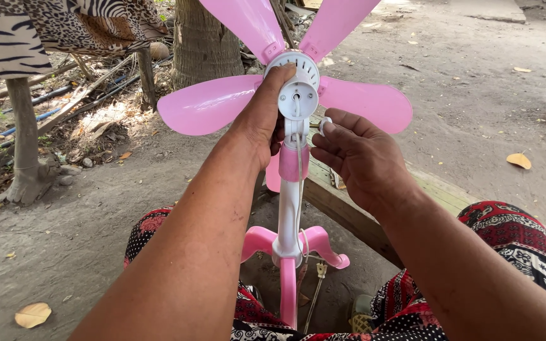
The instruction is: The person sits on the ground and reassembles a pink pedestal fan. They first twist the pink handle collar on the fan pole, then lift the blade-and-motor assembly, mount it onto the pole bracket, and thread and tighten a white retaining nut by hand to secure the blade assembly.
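A pink and white stand fan (289, 189) stands upright on the dirt between my knees, with pink blades (208, 103) spread around a white motor housing (298, 85). My left hand (262, 117) grips the left side of the motor housing, thumb on top. My right hand (355, 155) is just right of the fan's neck, fingers curled around a small white part (325, 124). The fan's white pole runs down to a pink three-legged base (289, 249).
A wooden plank (342, 205) runs diagonally under my right arm. A tree trunk (205, 41) rises behind the fan. At left stand a wooden post (25, 136), animal-print cloth (26, 28) and scattered sticks. Dry leaves (518, 160) lie on the sandy ground.
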